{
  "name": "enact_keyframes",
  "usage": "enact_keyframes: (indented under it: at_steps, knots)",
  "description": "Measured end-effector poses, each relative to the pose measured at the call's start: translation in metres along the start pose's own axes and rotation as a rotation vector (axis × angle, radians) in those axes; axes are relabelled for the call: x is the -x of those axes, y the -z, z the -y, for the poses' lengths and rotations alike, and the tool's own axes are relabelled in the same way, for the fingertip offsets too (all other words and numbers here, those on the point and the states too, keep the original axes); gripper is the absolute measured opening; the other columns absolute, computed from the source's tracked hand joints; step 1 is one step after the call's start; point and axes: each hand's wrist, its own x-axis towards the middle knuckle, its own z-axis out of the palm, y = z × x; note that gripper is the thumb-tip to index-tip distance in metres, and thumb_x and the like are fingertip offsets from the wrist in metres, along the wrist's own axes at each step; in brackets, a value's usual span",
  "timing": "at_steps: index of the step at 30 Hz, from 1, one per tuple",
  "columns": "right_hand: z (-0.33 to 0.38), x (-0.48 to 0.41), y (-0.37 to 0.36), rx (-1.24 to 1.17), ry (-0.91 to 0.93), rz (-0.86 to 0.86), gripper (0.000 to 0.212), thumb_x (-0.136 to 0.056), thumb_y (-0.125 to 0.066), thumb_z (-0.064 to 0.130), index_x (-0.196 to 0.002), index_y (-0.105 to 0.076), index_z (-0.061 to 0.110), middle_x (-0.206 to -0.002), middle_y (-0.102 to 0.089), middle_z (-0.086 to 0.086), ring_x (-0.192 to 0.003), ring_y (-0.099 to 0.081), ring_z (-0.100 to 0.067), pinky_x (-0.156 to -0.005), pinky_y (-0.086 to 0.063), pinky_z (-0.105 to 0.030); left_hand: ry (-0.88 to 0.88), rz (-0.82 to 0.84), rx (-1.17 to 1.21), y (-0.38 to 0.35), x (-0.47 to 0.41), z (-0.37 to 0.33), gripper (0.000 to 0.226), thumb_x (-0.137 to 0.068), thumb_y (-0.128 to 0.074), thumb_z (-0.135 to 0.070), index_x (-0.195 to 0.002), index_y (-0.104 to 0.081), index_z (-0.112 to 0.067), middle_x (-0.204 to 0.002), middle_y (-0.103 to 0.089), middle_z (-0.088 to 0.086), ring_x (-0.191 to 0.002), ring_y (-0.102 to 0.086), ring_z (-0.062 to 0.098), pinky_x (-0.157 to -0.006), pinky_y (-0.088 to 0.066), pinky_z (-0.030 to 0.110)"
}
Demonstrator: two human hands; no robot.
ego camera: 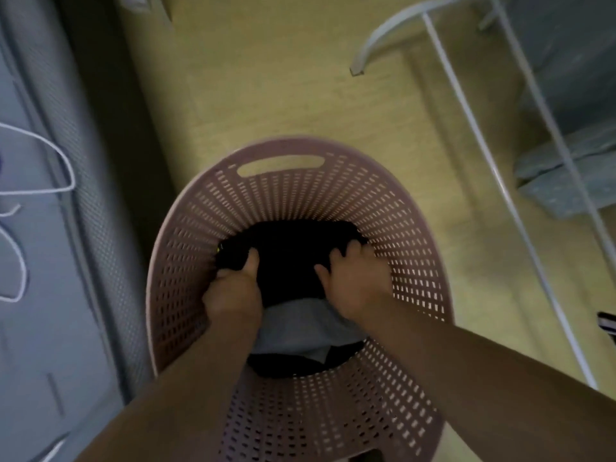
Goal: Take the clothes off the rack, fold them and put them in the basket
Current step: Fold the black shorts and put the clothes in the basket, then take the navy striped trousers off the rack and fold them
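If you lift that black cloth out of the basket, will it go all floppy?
Probably floppy: the black cloth bunches where the left hand grips it. It likely weighs little, being one small folded bundle. It shouldn't roll; it lies slumped on the grey cloth in the basket.

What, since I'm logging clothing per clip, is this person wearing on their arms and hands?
Nothing that shows. The left hand and right hand are ungloved, with no rings, watch or bracelet visible, and both forearms are sleeveless to the picture's edge. The view is dim, so tiny items could be missed.
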Motion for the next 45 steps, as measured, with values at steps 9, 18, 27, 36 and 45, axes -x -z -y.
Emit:
enact_keyframes:
  at_steps: [9, 18, 27, 36, 45]
  knots:
    - [0.014, -0.033, -0.020, -0.052, 0.133, 0.179, 0.092, -0.088, -0.071, 0.029, -0.156, -0.009, 0.033, -0.159, -0.004, -0.016, -0.141, -0.013, -0.040, -0.107, -0.033, -0.055, -0.322, -0.296, -0.397, -0.024, -0.022, -0.002, 0.088, -0.097, -0.015, -0.067, -0.151, 0.026, -0.011, -0.157, 0.029, 0.024, -0.147, 0.024, 0.038, -0.118, 0.017, 0.051]
    - [0.014, -0.016, -0.015, -0.058, 0.183, 0.229, 0.083, -0.092, -0.065, 0.032, -0.157, -0.013, 0.029, -0.158, -0.011, -0.018, -0.139, -0.022, -0.040, -0.106, -0.036, -0.053, -0.282, -0.206, -0.486, -0.022, -0.024, -0.016, 0.085, -0.098, -0.012, -0.066, -0.150, 0.025, -0.010, -0.160, 0.022, 0.021, -0.149, 0.020, 0.036, -0.117, 0.018, 0.052]
    - [-0.005, 0.156, 0.166, -0.791, -0.249, 0.003, 0.022, -0.107, -0.036, 0.027, -0.086, -0.041, 0.021, -0.077, -0.046, 0.002, -0.073, -0.049, -0.019, -0.064, -0.042, -0.034, -0.163, -0.134, 0.306, 0.130, 0.191, -0.017, 0.022, -0.094, -0.047, -0.013, -0.116, -0.053, -0.013, -0.116, -0.059, 0.007, -0.105, -0.060, 0.028, -0.079, -0.046, 0.035]
    - [-0.059, 0.387, 0.420, -1.008, -0.262, -0.206, 0.026, -0.108, -0.030, 0.043, -0.102, -0.048, 0.025, -0.087, -0.059, 0.001, -0.078, -0.056, -0.025, -0.064, -0.038, -0.032, -0.191, -0.401, 0.793, 0.306, 0.462, -0.039, 0.027, -0.102, -0.039, -0.030, -0.082, -0.053, -0.018, -0.087, -0.068, 0.009, -0.081, -0.063, 0.032, -0.063, -0.044, 0.036]
    - [-0.141, 0.564, 0.512, -1.239, -0.222, -0.610, 0.033, -0.104, -0.038, 0.042, -0.076, -0.048, 0.027, -0.072, -0.061, 0.001, -0.065, -0.054, -0.019, -0.066, -0.048, -0.040, -0.417, -0.737, 0.909, 0.391, 0.667, -0.094, 0.035, -0.101, -0.046, -0.032, -0.071, -0.054, -0.017, -0.064, -0.059, -0.002, -0.064, -0.056, 0.023, -0.059, -0.038, 0.037]
